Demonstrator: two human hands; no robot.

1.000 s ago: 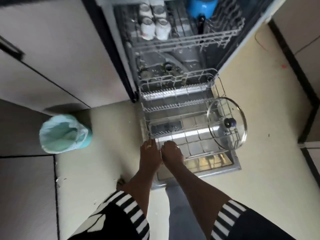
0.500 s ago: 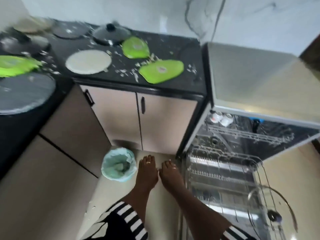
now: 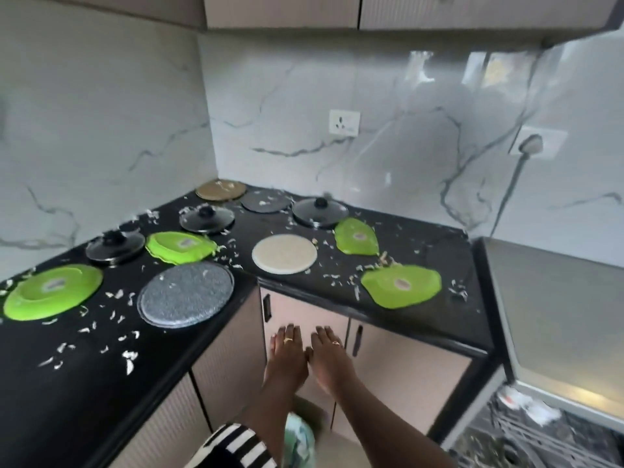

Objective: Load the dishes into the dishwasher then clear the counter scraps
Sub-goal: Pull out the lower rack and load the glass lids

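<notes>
L hand (image 3: 286,349) & R hand (image 3: 328,351): grip flat, fingers spread, empty | dishes, scraps (image 3: 128,358) on counter (image 3: 429,319) | dishwasher (image 3: 553,332) right, racks blurred, cut off | bin (image 3: 299,437) hid by arms

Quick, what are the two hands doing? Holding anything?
Left hand: open, fingers stretched flat, holding nothing.
Right hand: open, fingers stretched flat, holding nothing.

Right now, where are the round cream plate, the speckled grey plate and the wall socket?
Round cream plate (image 3: 284,254), head view, its flat centre.
Speckled grey round plate (image 3: 185,293), head view, its centre.
White wall socket (image 3: 344,122), head view, its faceplate.
</notes>
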